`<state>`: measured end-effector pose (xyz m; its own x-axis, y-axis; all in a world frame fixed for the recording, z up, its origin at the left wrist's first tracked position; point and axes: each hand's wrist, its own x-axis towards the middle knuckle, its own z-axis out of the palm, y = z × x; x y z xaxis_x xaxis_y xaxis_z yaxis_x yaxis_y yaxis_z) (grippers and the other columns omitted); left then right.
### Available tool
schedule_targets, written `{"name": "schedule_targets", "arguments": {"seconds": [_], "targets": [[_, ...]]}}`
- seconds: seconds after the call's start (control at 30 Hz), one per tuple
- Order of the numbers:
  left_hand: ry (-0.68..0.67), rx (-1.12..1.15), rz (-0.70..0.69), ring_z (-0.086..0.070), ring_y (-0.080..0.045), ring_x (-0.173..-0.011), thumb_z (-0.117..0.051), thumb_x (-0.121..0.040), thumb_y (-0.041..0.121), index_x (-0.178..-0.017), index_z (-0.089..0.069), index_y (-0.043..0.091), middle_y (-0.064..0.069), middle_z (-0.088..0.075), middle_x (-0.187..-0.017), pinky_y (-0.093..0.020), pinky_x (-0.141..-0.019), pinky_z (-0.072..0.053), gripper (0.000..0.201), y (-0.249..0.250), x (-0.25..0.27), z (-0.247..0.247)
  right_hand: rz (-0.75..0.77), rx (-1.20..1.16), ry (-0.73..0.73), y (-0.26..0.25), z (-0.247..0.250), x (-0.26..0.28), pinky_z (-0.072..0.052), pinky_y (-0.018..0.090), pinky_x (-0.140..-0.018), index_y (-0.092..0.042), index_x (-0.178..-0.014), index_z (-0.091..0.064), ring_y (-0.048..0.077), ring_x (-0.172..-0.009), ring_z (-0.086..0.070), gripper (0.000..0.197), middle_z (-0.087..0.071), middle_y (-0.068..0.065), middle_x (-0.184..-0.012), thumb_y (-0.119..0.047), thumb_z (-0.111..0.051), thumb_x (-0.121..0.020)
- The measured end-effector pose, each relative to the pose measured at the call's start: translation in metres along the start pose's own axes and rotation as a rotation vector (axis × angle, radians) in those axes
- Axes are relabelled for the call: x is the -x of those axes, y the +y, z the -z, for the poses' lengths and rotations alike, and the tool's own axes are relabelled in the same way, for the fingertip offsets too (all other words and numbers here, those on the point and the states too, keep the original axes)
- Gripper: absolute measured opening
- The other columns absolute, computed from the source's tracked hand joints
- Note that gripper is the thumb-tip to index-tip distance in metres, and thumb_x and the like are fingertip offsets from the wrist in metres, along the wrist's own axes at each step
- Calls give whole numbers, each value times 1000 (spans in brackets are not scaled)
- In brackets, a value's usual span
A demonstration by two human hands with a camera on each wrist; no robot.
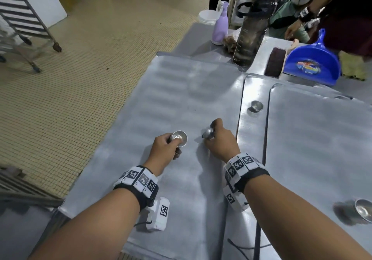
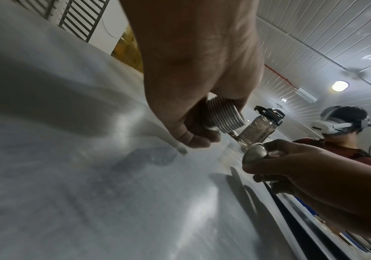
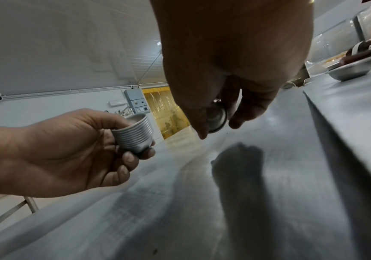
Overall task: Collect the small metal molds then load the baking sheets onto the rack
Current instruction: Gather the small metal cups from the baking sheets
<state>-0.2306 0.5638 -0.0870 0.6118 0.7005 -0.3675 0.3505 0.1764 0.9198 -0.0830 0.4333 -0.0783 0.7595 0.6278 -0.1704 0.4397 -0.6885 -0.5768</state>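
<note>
The worktop (image 1: pixel 201 44) carries three overlapping baking sheets (image 1: pixel 181 98). Above the leftmost sheet, the left hand (image 1: pixel 164 146) is clamped around a nested stack of molds (image 1: pixel 179 138). Just right of the stack, the right hand (image 1: pixel 220 139) pinches a single mold (image 1: pixel 209 133). Further right of the stack, two loose molds (image 1: pixel 257 106) rest on separate sheets.

Loose mold (image 1: pixel 257 105) on middle sheet (image 1: pixel 251 131); another (image 1: pixel 363 209) on right sheet (image 1: pixel 312 139); rack (image 1: pixel 22 18) far left
</note>
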Motion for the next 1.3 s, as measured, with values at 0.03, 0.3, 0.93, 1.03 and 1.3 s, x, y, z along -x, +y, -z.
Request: {"name": "schedule_targets", "arguments": {"seconds": [0.03, 0.3, 0.93, 1.03, 1.3], "targets": [[2, -1, 0, -60, -25, -62, -62, -92, 10, -90, -71, 7, -13, -63, -66, -35, -61, -48, 10, -1, 1, 3, 8, 24, -12, -1, -4, 1, -46, 39, -68, -15, -112, -38, 38, -86, -62, 34, -66, 16, -93, -25, -60, -88], [21, -1, 8, -61, -22, -59, -64, -92, 9, -88, -71, 9, -8, -63, -65, -33, -58, -49, 8, -12, 6, 14, 41, 168, -81, 0, -18, 6, -39, 36, -67, -25, -100, -33, 37, -89, -56, 28, -61, 11, -91, -33, -55, -84], [11, 31, 24, -66, -20, -58, -62, -91, 8, -92, -71, 3, -9, -66, -70, -37, -67, -51, 10, -6, 0, 7, 55, 136, -63, -6, 1, 26, -43, 32, -76, -22, -117, -59, 28, -104, -61, 36, -66, 2, -111, -38, -66, -85], [-8, 99, 51, -66, -24, -61, -64, -90, 12, -90, -71, 4, -9, -66, -69, -37, -70, -50, 10, -1, -7, 1, 62, 30, -13, -13, 10, 31, -47, 34, -83, -23, -131, -52, 28, -106, -62, 55, -67, 2, -118, -43, -72, -84], [-98, 387, 119, -66, -27, -75, -57, -93, 23, -79, -74, 10, -14, -69, -79, -39, -72, -58, 26, 22, -14, -29, 156, -61, 71, -31, 15, 26, -53, 37, -78, -34, -124, -49, 23, -98, -65, 54, -71, -5, -111, -57, -71, -80]]}}
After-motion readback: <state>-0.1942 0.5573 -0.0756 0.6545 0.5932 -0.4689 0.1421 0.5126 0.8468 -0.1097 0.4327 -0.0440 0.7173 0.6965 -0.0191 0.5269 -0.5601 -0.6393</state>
